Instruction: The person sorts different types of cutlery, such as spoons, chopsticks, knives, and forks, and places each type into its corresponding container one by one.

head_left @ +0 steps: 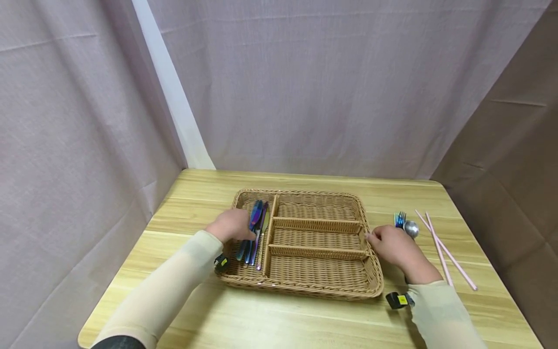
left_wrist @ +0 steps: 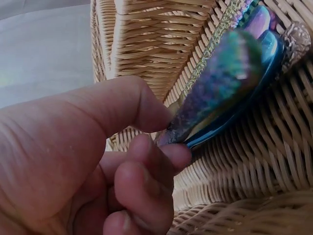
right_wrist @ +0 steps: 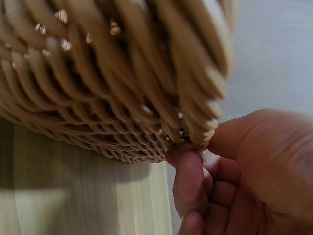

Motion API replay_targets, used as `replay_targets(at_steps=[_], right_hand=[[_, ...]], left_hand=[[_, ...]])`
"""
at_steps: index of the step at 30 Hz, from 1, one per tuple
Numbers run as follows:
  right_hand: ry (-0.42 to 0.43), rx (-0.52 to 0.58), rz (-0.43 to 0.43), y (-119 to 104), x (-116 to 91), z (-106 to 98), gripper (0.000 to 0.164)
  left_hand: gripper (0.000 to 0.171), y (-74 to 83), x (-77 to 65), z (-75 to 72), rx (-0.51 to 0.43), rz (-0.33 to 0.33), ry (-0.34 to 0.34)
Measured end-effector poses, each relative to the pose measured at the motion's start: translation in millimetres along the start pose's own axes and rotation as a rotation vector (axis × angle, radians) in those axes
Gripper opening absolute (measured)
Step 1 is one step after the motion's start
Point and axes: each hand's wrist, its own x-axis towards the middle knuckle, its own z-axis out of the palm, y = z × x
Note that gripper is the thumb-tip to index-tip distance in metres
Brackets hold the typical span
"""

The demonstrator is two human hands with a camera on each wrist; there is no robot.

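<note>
A wicker cutlery basket (head_left: 315,292) with several compartments stands on the table. Several table knives (head_left: 261,232) with iridescent and gold finishes lie in its long left compartment. There my left hand (head_left: 233,225) pinches an iridescent knife (left_wrist: 220,81) between thumb and fingers; the knife's broad end looks blurred in the left wrist view. Other knives (left_wrist: 271,46) lie behind it, partly covered. At the basket's right side, my right hand (head_left: 396,247) pinches the woven rim (right_wrist: 208,127) with thumb and fingers.
Right of the basket lie forks (head_left: 399,219) with iridescent tines and a round silver spoon (head_left: 410,228), both partly hidden by the right hand. Two pink chopsticks (head_left: 453,261) cross further right. Grey curtains (head_left: 314,97) surround the wooden table (head_left: 261,320).
</note>
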Motion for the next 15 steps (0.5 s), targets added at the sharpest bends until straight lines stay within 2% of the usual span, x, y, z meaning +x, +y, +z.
replay_targets(at_steps=[6, 15], right_hand=[[0.008, 0.003, -0.009, 0.3, 1.1, -0.8, 0.044], [0.007, -0.004, -0.022, 3.0, 2.4, 1.9, 0.045]], left_hand=[[0.045, 3.7, 2.6, 0.0, -0.03, -0.015, -0.035], [0.035, 6.0, 8.2, 8.9, -0.065, -0.012, -0.06]])
